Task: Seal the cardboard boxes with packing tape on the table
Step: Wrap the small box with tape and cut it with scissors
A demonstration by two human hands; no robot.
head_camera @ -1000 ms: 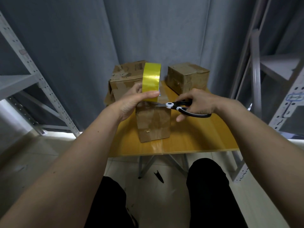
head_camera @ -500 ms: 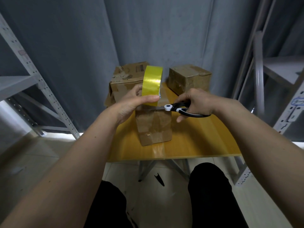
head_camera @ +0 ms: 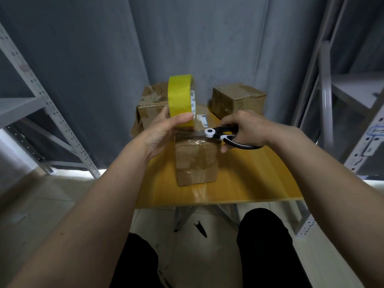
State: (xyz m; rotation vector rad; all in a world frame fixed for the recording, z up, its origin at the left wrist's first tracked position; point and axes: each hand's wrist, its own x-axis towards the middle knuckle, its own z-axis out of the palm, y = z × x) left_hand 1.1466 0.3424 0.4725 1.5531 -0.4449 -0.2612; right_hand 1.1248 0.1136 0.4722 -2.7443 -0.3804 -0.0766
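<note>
Since a moment ago you have tipped the tape roll (head_camera: 181, 98) a little, so the printed white side of its core now shows on the right, and your scissors have stayed at the box's top edge. Your left hand (head_camera: 164, 132) grips the yellow packing-tape roll from below, thumb curled across its front face and fingers behind it, holding it upright just above the near box (head_camera: 196, 161). Your right hand (head_camera: 246, 126) has its fingers curled through the black-and-white handles of the scissors (head_camera: 225, 135), whose white pivot sits between your two hands; the blades point toward your left hand and are blurred, so you cannot tell how far they are parted. A glossy clear strip of tape (head_camera: 194, 138) runs from under the roll along the box top and down its front face. That box is brown, creased cardboard with old tape patches, standing on the yellow table (head_camera: 259, 179) right beneath your hands. Beyond your left hand stands a second worn carton (head_camera: 149, 104), and beyond your right hand a third (head_camera: 239, 98), both well apart from the scissors.
</note>
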